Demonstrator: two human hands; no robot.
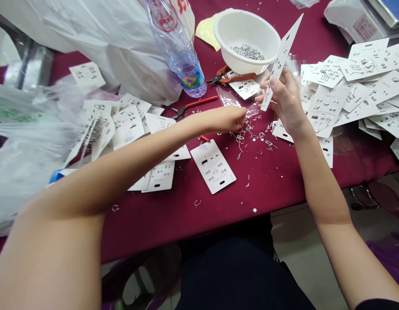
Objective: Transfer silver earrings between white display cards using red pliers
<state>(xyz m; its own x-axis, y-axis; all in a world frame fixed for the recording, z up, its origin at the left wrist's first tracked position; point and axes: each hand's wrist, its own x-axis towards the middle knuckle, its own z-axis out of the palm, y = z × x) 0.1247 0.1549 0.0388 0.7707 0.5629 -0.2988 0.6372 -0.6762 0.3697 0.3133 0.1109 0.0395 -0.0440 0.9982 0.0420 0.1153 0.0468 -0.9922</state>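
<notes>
My right hand (285, 97) grips a white earring card (282, 56), held upright and tilted above the table, with small metal pieces on it. My left hand (233, 119) is closed, knuckles up, just over a scatter of small silver findings (247, 133); whatever its fingers hold is hidden. Below it a white card (213, 167) with several earrings lies flat. Behind my hands stands a white bowl (225, 41) with many tiny metal pieces. Orange-handled pliers (241, 77) rest by the bowl, and red-handled pliers (201, 102) lie behind my left forearm.
Piles of earring cards lie at the right (328, 107) and left (128, 125). A plastic bottle (186, 64) stands beside a large white bag (122, 43). A grey device (363, 21) is at the back right. The maroon table's front edge (202, 232) runs before my lap.
</notes>
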